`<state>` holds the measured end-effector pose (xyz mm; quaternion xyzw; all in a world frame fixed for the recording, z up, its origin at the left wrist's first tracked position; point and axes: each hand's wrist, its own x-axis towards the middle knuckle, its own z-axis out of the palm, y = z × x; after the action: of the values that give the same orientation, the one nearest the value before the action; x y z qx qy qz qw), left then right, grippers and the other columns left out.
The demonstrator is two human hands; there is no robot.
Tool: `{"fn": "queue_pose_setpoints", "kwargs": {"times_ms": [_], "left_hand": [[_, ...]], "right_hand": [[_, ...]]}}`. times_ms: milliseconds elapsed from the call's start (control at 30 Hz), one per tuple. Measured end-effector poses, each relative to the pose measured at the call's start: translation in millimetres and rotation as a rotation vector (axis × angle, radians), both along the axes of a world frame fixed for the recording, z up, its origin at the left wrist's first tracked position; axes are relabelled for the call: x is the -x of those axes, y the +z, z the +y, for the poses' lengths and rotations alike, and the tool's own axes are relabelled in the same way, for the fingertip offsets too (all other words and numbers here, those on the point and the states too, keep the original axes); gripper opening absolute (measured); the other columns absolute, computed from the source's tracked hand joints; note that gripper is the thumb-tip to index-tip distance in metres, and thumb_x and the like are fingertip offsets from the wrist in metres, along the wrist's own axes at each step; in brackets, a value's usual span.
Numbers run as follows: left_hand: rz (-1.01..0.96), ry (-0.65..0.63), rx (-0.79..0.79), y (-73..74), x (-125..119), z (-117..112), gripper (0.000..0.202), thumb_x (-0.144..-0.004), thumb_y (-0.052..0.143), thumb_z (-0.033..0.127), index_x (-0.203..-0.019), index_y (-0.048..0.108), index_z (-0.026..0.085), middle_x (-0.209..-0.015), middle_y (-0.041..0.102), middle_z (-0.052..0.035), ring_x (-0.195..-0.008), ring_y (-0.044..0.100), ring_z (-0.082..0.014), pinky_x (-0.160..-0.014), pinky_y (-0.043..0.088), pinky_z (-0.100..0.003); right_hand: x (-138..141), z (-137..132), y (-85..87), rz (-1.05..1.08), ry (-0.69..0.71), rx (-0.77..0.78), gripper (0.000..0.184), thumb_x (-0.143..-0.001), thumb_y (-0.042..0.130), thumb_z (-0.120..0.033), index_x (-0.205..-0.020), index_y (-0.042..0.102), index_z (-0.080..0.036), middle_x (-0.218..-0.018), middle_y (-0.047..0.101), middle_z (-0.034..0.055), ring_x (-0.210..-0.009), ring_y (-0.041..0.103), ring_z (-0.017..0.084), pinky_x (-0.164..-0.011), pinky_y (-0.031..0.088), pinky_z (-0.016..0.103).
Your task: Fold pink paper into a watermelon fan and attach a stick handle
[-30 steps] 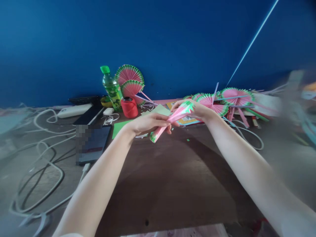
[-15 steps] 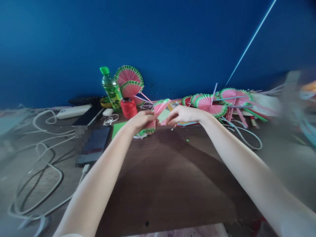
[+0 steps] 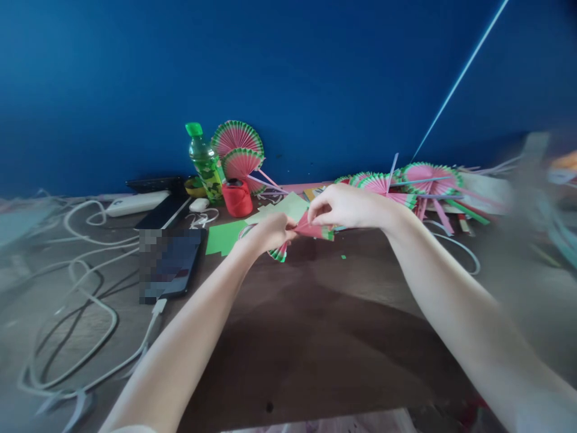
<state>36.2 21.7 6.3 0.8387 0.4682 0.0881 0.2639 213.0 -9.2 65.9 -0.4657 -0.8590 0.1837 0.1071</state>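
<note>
A pleated pink paper fan with green edges [image 3: 311, 232] is folded between both my hands above the dark wooden table [image 3: 315, 337]. My left hand [image 3: 269, 233] pinches its lower left end, whose green tip pokes out below my fingers. My right hand [image 3: 347, 206] pinches the upper right part, fingers closed on the paper. The two hands sit close together near the far middle of the table.
Finished pink-green fans [image 3: 237, 148] lean on the blue wall beside a green bottle [image 3: 204, 161] and a red thread spool [image 3: 237, 197]. More fans [image 3: 408, 180] pile at the right. A phone [image 3: 174, 261], green paper [image 3: 225, 236] and white cables [image 3: 81, 282] lie left.
The fan was held stretched out as a long strip, then bent in the middle. Now its ends are folded down between my hands, which have come closer and lower to the table.
</note>
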Motion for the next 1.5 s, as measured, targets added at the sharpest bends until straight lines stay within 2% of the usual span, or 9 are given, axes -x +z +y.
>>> {"fn": "queue_pose_setpoints", "kwargs": {"times_ms": [167, 300, 433, 533, 700, 833, 967, 1233, 1500], "left_hand": [[0.007, -0.255, 0.096, 12.0, -3, -7, 0.012, -0.068, 0.051, 0.019, -0.066, 0.062, 0.016, -0.066, 0.065, 0.0022, -0.061, 0.054, -0.0100, -0.059, 0.035, -0.021], [-0.073, -0.289, 0.162, 25.8, -1, -13, 0.015, -0.069, 0.057, 0.027, -0.077, 0.067, 0.018, -0.072, 0.066, 0.0027, -0.067, 0.056, -0.0109, -0.063, 0.036, -0.020], [-0.301, -0.302, 0.277, 31.3, 9, -12, 0.018, -0.075, 0.056, 0.030, -0.077, 0.068, 0.016, -0.076, 0.068, -0.0022, -0.066, 0.059, -0.0117, -0.065, 0.040, -0.022], [-0.554, -0.201, 0.401, 29.7, 14, -8, 0.015, -0.075, 0.060, 0.027, -0.079, 0.067, 0.014, -0.075, 0.068, -0.0046, -0.070, 0.061, -0.0130, -0.067, 0.044, -0.024], [-0.838, 0.209, 0.535, 24.3, 16, 2, 0.010, -0.073, 0.062, 0.014, -0.081, 0.065, 0.009, -0.071, 0.066, -0.0061, -0.071, 0.061, -0.0121, -0.072, 0.047, -0.025], [-0.828, 0.371, 0.534, 20.1, 13, 6, 0.007, -0.070, 0.064, 0.010, -0.076, 0.062, 0.007, -0.066, 0.064, -0.0054, -0.066, 0.061, -0.0118, -0.069, 0.048, -0.025], [-0.776, 0.406, 0.390, 14.4, 9, 5, 0.011, -0.070, 0.061, 0.009, -0.080, 0.056, 0.010, -0.060, 0.063, -0.0019, -0.061, 0.061, -0.0114, -0.065, 0.047, -0.024], [-0.274, 0.253, -0.030, 2.3, 4, 7, 0.011, -0.066, 0.056, 0.014, -0.077, 0.059, 0.015, -0.058, 0.065, -0.0017, -0.061, 0.061, -0.0144, -0.060, 0.043, -0.023], [-0.113, -0.018, -0.059, 14.0, -6, -8, 0.006, -0.060, 0.054, 0.011, -0.057, 0.058, 0.015, -0.059, 0.065, -0.0025, -0.060, 0.059, -0.0147, -0.059, 0.040, -0.023]], "right_hand": [[-3, 13, -7.9, 0.189, 0.017, -0.076, 0.018, -0.070, 0.052, -0.021, -0.077, 0.068, -0.018, -0.078, 0.066, 0.0018, -0.067, 0.056, 0.012, -0.059, 0.038, 0.025], [-12, 32, -26.0, 0.374, 0.027, 0.066, 0.017, -0.069, 0.058, -0.026, -0.078, 0.067, -0.016, -0.078, 0.067, 0.0032, -0.074, 0.059, 0.014, -0.066, 0.042, 0.025], [-22, 43, -42.1, 0.487, 0.024, 0.188, 0.023, -0.065, 0.064, -0.033, -0.079, 0.067, -0.015, -0.076, 0.066, 0.0032, -0.070, 0.058, 0.014, -0.064, 0.044, 0.026], [-23, 46, -47.7, 0.546, 0.050, 0.264, 0.024, -0.063, 0.065, -0.033, -0.080, 0.067, -0.015, -0.074, 0.065, 0.0030, -0.069, 0.058, 0.013, -0.065, 0.045, 0.026], [-12, 45, -43.4, 0.427, -0.014, 0.253, 0.017, -0.067, 0.062, -0.027, -0.078, 0.067, -0.015, -0.070, 0.064, 0.0022, -0.066, 0.058, 0.012, -0.066, 0.046, 0.026], [-3, 36, -34.4, 0.252, 0.013, 0.104, 0.015, -0.070, 0.057, -0.024, -0.077, 0.068, -0.015, -0.067, 0.064, 0.0016, -0.062, 0.056, 0.011, -0.061, 0.041, 0.024], [8, 22, -27.7, 0.092, 0.032, -0.011, 0.018, -0.072, 0.052, -0.019, -0.077, 0.069, -0.017, -0.065, 0.063, 0.0010, -0.056, 0.051, 0.009, -0.054, 0.034, 0.023], [26, -3, -18.2, -0.206, -0.047, -0.265, 0.024, -0.075, 0.046, -0.013, -0.076, 0.069, -0.015, -0.067, 0.063, 0.0078, -0.057, 0.049, 0.013, -0.053, 0.028, 0.028], [22, 0, -14.0, -0.145, 0.024, -0.366, 0.025, -0.077, 0.044, -0.016, -0.075, 0.069, -0.017, -0.075, 0.063, 0.0068, -0.074, 0.053, 0.017, -0.059, 0.030, 0.029]]}}
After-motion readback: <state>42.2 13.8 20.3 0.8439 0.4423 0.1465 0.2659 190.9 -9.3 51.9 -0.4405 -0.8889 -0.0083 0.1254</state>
